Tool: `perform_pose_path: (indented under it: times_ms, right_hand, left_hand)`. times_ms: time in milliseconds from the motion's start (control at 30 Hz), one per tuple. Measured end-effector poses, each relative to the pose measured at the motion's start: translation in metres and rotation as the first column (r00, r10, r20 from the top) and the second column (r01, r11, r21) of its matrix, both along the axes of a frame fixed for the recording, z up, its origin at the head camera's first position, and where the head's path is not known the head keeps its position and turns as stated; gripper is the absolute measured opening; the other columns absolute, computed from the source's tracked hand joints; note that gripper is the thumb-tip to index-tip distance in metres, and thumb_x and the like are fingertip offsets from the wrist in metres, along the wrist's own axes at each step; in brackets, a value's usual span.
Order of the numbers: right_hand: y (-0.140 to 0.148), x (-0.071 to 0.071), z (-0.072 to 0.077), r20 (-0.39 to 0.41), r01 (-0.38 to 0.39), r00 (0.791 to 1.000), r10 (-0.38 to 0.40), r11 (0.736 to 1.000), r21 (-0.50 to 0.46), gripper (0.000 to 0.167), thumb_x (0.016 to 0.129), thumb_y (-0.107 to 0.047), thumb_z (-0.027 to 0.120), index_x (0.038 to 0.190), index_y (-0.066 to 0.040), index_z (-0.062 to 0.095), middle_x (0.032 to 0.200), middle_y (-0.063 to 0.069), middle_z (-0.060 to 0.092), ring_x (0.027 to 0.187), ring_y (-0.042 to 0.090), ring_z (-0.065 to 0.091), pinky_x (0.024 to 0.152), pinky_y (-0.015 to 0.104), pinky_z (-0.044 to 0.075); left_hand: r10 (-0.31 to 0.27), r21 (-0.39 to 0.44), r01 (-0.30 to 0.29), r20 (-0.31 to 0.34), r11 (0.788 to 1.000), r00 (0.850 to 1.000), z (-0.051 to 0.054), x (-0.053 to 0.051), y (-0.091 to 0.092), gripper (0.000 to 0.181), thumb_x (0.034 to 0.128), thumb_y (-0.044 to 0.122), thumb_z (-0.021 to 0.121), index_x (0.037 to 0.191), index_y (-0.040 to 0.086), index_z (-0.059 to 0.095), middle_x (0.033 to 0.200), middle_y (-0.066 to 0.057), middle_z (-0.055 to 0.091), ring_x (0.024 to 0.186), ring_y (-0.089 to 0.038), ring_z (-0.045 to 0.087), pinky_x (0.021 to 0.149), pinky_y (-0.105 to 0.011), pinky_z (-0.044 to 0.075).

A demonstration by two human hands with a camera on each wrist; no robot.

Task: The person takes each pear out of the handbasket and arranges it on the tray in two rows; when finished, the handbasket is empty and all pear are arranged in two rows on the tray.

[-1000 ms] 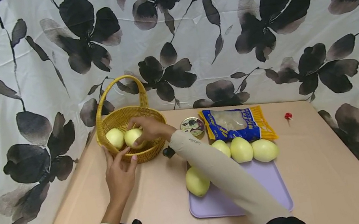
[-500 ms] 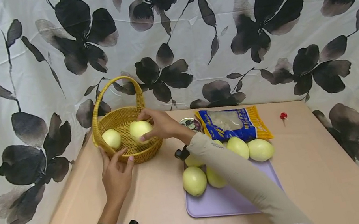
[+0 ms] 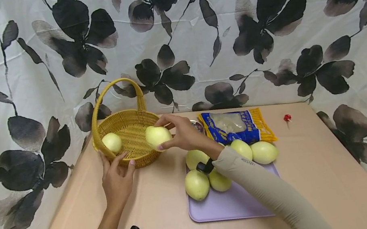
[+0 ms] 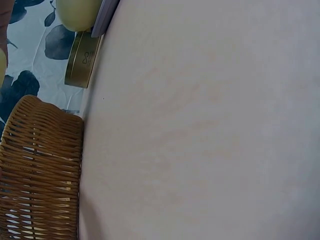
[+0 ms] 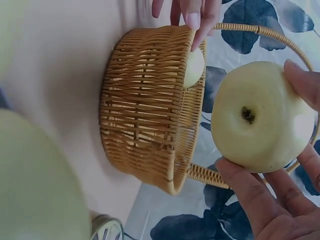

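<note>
A yellow wicker basket (image 3: pixel 142 162) with a tall handle stands at the left of the table. My left hand (image 3: pixel 118 183) holds its near left rim, fingertips over the edge in the right wrist view. My right hand (image 3: pixel 185 134) grips a pale yellow-green pear (image 3: pixel 157 137) between thumb and fingers, over the basket's right rim. In the right wrist view this pear (image 5: pixel 260 117) shows a dark hollow end, with fingers around its side. Another pear (image 3: pixel 112 143) lies inside the basket, at the left.
Right of the basket, a lilac tray (image 3: pixel 223 214) bears several pears (image 3: pixel 197 185), partly behind my right forearm. Behind it lie a blue-and-yellow packet (image 3: pixel 235 126) and a round tin (image 3: pixel 198 126), mostly hidden. A small red-topped item (image 3: pixel 287 118) lies farther right. A floral cloth hangs behind.
My right hand has lifted the pear from beside the other one and carried it rightward to the basket's right rim. My left hand stays at the rim.
</note>
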State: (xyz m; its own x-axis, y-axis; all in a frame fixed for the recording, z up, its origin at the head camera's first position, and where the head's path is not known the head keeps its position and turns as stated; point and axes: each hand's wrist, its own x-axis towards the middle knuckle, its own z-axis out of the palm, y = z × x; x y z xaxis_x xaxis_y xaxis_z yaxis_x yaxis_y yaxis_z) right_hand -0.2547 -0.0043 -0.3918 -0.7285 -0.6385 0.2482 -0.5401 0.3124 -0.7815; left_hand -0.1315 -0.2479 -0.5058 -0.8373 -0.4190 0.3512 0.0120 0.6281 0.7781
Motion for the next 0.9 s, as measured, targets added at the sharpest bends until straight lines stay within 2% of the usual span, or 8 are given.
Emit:
perform_pose_path:
  times_ms: [267,433,633,900]
  right_hand:
    - [0.035,0.015,-0.002,0.034,0.019,0.999,-0.017,0.998,-0.054,0.058,0.076,-0.017,0.099,0.126,-0.021,0.070,0.129,0.001,0.070,0.118,0.026,0.071,0.083,0.036,0.065]
    - [0.061,0.026,-0.004,0.056,0.039,0.998,-0.033,0.994,-0.098,0.059,0.076,-0.015,0.098,0.128,-0.021,0.070,0.133,0.001,0.069,0.118,0.025,0.072,0.087,0.038,0.064]
    - [0.091,0.039,-0.007,0.092,0.114,0.990,-0.103,0.987,-0.116,0.060,0.076,-0.012,0.097,0.128,-0.023,0.071,0.135,-0.001,0.071,0.119,0.024,0.069,0.093,0.048,0.062]
    - [0.134,0.055,-0.014,0.126,0.199,0.975,-0.185,0.974,-0.106,0.063,0.076,-0.012,0.097,0.131,-0.025,0.070,0.139,0.000,0.068,0.132,0.025,0.064,0.102,0.048,0.059]
  left_hand:
    - [0.000,0.002,0.000,-0.001,1.000,1.000,-0.001,0.000,0.000,0.042,0.1016,0.032,0.074,0.139,0.013,0.070,0.178,-0.020,-0.002,0.156,-0.057,0.027,0.117,-0.076,0.031]
    - [0.003,0.001,-0.003,0.011,1.000,1.000,0.002,0.001,0.001,0.042,0.1018,0.032,0.074,0.140,0.013,0.070,0.178,-0.020,-0.002,0.157,-0.056,0.025,0.118,-0.076,0.031]
    - [0.007,0.002,-0.007,0.005,1.000,1.000,0.004,0.003,0.001,0.042,0.1013,0.030,0.074,0.139,0.012,0.070,0.178,-0.018,-0.003,0.158,-0.055,0.025,0.118,-0.075,0.031]
    - [-0.009,0.006,0.009,-0.012,1.000,1.000,0.005,0.003,0.002,0.041,0.1010,0.028,0.075,0.138,0.010,0.070,0.177,-0.022,-0.001,0.157,-0.056,0.025,0.118,-0.077,0.030]
